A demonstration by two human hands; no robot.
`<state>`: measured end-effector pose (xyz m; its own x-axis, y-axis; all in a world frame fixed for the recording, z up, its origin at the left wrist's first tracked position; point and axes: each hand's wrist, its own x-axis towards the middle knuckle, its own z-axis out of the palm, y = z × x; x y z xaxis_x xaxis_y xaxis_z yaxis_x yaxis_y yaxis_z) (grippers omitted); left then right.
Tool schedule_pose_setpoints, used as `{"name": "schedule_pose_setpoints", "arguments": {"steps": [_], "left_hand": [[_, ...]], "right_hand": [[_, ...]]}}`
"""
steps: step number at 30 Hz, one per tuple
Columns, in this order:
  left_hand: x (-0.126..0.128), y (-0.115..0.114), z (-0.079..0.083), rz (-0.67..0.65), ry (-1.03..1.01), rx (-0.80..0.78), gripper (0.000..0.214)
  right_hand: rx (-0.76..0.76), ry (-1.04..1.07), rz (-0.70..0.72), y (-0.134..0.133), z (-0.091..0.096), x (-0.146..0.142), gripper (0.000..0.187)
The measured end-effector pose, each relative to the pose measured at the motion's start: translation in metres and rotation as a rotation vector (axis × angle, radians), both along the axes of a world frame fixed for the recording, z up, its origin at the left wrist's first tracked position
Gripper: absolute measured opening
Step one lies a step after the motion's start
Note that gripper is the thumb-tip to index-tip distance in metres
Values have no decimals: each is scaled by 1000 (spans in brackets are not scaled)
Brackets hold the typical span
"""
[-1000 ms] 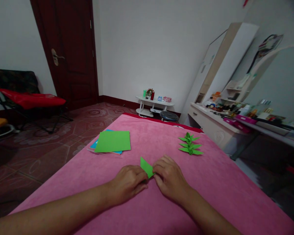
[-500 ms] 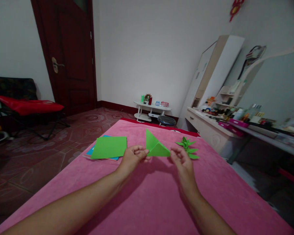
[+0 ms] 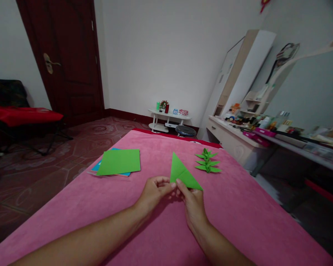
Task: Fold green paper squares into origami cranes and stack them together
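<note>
A green sheet of paper point(image 3: 183, 173), folded into a triangle with a crease across it, is held just above the pink cloth. My left hand point(image 3: 158, 188) pinches its lower left corner between thumb and fingers. Close beside it, my right hand point(image 3: 192, 201) grips the lower edge, its thumb on the front face and its fingers behind. To the right lie several folded green paper shapes point(image 3: 208, 162) with pointed tips, set in a column. A stack of square paper point(image 3: 119, 162) lies to the left, green on top, with blue showing beneath.
The pink cloth point(image 3: 144, 229) covers the surface under my hands. Beyond its far edge stands a low white table point(image 3: 169, 115) with small items. A cluttered dressing table point(image 3: 238, 135) is on the right, a red folding chair point(image 3: 24, 114) on the left.
My right hand has moved from the triangle's right corner in toward my left hand. The paper now faces me flatter and sits slightly lower. The view has shifted a little.
</note>
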<state>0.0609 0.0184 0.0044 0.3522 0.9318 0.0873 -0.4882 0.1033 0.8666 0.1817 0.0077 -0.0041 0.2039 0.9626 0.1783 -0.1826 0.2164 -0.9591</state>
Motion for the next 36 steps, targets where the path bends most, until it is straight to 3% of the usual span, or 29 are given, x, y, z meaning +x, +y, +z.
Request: {"name": "schedule_pose_setpoints", "arguments": {"steps": [6,12,16,18,24,27,30,33,36], "left_hand": [[-6,8,-3,92,185,21,30],[-28,27,10,198,436,53,31],[-31,29,16,133,559,130,33],[-29,25,16,79,572,166,34],[-23,15,14,17,537,218,33],[-22,16,12,112,539,263,33],[-19,14,10,201,480,202,33],[-17,10,12,203,385,115,33],[-22,12,17,215,438,186,33]], "right_hand": [[-65,139,73,0,4,6,22],[-74,254,99,12,24,27,28],[-155,89,402,11,32,27,38],[-205,42,474,9,31,25,39],[-242,28,344,9,20,23,29],[-242,66,286,9,19,22,28],[-245,118,242,6,22,17,28],[-250,129,239,3,23,13,30],[-274,74,276,8,24,22,28]]}}
